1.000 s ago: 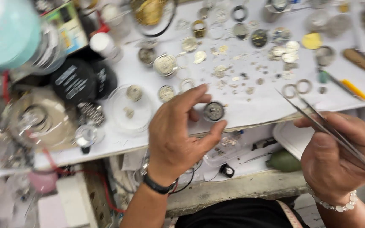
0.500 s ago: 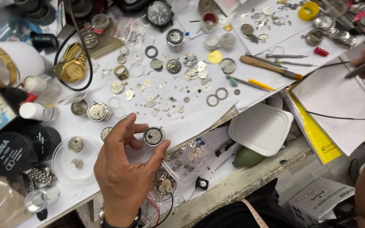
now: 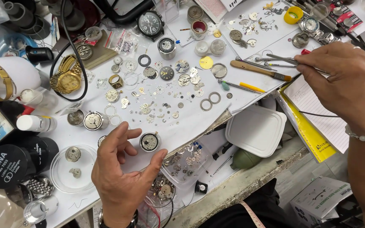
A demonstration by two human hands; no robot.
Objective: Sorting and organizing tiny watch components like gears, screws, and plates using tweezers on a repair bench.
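My left hand (image 3: 121, 173) pinches a small round watch movement (image 3: 149, 142) between thumb and fingers, just above the white paper-covered bench (image 3: 182, 126). My right hand (image 3: 347, 84) is at the right, shut on thin metal tweezers (image 3: 281, 59) whose tips point left over a wooden-handled brush (image 3: 258, 70). Many tiny watch gears, rings and plates (image 3: 161, 97) are scattered across the paper between the two hands.
A gold wristwatch (image 3: 67, 78) and a black-dial watch (image 3: 150, 23) lie at the back. A clear dish (image 3: 60, 177) with parts sits left of my hand, a white plastic lid (image 3: 256, 130) at the right, a yellow-edged notepad (image 3: 313, 126) beneath my right wrist.
The view has swung left and down. My left hand keeps the movement pinched. My right hand came back into view with the tweezers, now over the brush.
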